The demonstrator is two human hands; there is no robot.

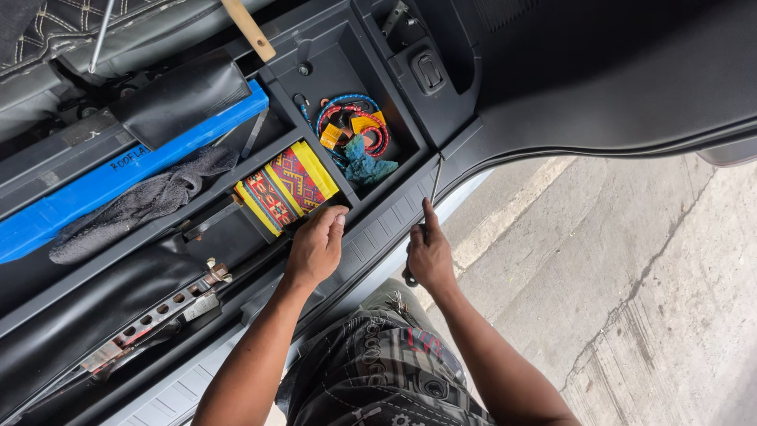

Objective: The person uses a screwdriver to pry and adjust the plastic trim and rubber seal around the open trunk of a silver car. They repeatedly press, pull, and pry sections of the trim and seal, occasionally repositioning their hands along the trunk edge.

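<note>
My left hand [317, 244] rests on the edge of a black storage tray [378, 207] in a vehicle's rear, fingertips touching a yellow pouch with red woven pattern [285, 188]. My right hand [430, 251] grips a thin metal tool, a screwdriver [434, 180], its shaft pointing up to the plastic sill trim by the tray's right corner. A coil of red and blue elastic cord with yellow tags [352, 126] and a teal cloth [364, 166] lie in the compartment beyond.
A long blue box [95, 185], a grey rag [142, 203] and a black pouch [177, 99] lie to the left. A metal jack [162, 309] sits lower left. A wooden handle [249, 30] sticks in from above. Concrete ground [631, 276] lies to the right.
</note>
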